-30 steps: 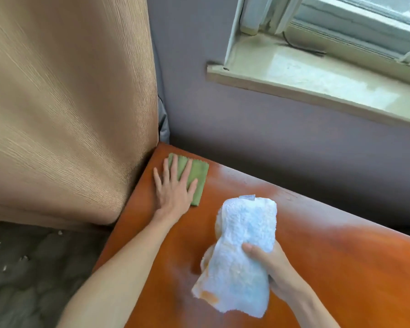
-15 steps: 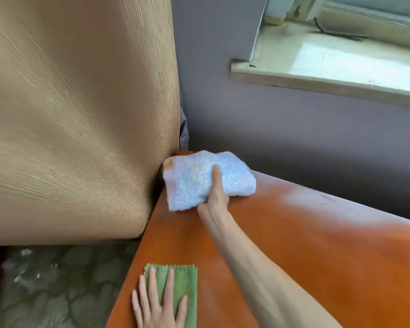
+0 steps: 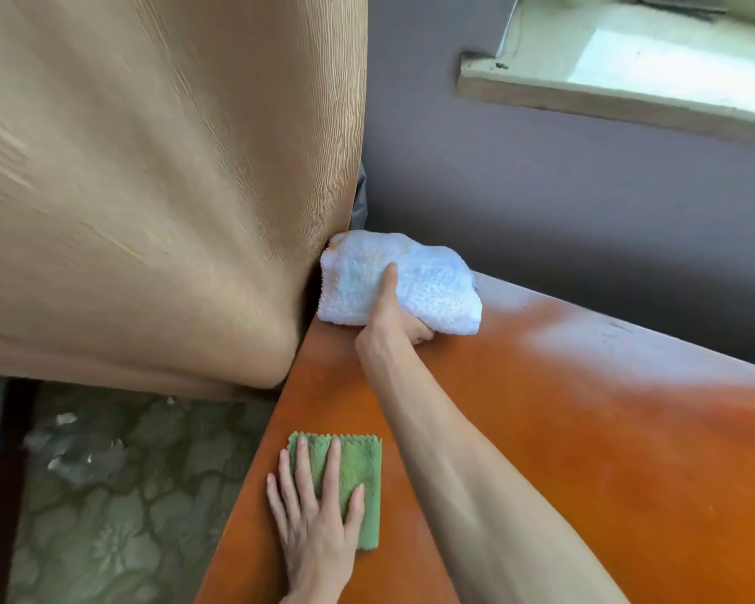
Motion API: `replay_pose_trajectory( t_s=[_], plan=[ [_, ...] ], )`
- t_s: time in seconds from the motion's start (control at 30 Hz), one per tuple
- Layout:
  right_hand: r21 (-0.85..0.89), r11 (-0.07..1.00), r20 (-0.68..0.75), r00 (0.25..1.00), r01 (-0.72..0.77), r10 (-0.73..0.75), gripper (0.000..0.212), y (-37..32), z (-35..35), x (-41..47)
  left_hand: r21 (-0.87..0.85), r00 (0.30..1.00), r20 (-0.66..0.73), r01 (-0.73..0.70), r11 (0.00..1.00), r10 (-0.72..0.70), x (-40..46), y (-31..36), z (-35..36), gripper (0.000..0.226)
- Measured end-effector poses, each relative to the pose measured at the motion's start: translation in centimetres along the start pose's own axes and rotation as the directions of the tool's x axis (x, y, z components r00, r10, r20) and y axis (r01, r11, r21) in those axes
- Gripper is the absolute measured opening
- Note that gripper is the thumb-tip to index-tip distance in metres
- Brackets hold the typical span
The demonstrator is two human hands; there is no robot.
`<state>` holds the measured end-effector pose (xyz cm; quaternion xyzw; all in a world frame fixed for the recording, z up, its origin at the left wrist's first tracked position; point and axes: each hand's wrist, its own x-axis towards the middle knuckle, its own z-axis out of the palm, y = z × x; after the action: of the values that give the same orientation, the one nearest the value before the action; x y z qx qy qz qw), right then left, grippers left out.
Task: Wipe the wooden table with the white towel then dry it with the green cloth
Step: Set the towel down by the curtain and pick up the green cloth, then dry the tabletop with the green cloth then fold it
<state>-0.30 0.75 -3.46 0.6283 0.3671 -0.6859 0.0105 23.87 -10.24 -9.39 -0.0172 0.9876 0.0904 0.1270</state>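
Observation:
The orange wooden table (image 3: 585,451) fills the lower right. My right hand (image 3: 395,318) grips the bunched white towel (image 3: 428,289) and presses it onto the table's far left corner, against the curtain. Only my thumb shows on top; the other fingers are under the towel. Near the table's left edge, my left hand (image 3: 317,516) lies flat with fingers spread on the folded green cloth (image 3: 362,477), which rests on the wood.
A tan curtain (image 3: 158,189) hangs at the left and touches the table's corner. A grey-purple wall (image 3: 585,202) runs along the table's far edge, with a window sill (image 3: 628,98) above. Patterned floor (image 3: 118,494) lies left of the table.
One second ago the left hand held the green cloth at the far corner and the right held the towel in the middle. They have swapped: towel at the corner, cloth near the front edge.

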Motion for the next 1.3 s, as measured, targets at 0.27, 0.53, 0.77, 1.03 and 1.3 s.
replay_pose_trajectory(
  t_s=[0.27, 0.53, 0.77, 1.03, 1.3],
  plan=[
    [-0.375, 0.91, 0.418, 0.908, 0.175, -0.003, 0.014, 5.2, -19.0, -0.3, -0.253, 0.983, -0.136, 0.088, 0.964, -0.126, -0.4, 0.5, -1.5, 0.075],
    [-0.67, 0.122, 0.601, 0.631, 0.733, -0.49, 0.044, 7.7, -38.7, 1.0, -0.573, 0.838, 0.222, 0.526, 0.629, -0.498, -2.4, 2.1, -4.7, 0.096],
    [-0.609, -0.318, 0.78, 0.475, 0.727, -0.408, 0.052, 7.7, -45.8, 1.5, -0.743, 0.822, 0.38, 0.544, 0.39, -0.423, -6.4, 2.5, -4.7, 0.076],
    [-0.493, -0.427, 0.87, 0.419, 0.758, -0.259, 0.058, 10.3, -50.4, 1.6, -0.858, 0.744, 0.49, 0.503, -0.101, -0.455, -20.3, 5.0, -1.7, 0.063],
    [-0.52, -0.386, 0.854, 0.444, 0.762, -0.273, 0.054, 12.4, -56.0, 1.3, -0.817, 0.624, 0.57, 0.362, -0.45, -0.534, -25.7, -0.9, -2.8, 0.051]
  ],
)
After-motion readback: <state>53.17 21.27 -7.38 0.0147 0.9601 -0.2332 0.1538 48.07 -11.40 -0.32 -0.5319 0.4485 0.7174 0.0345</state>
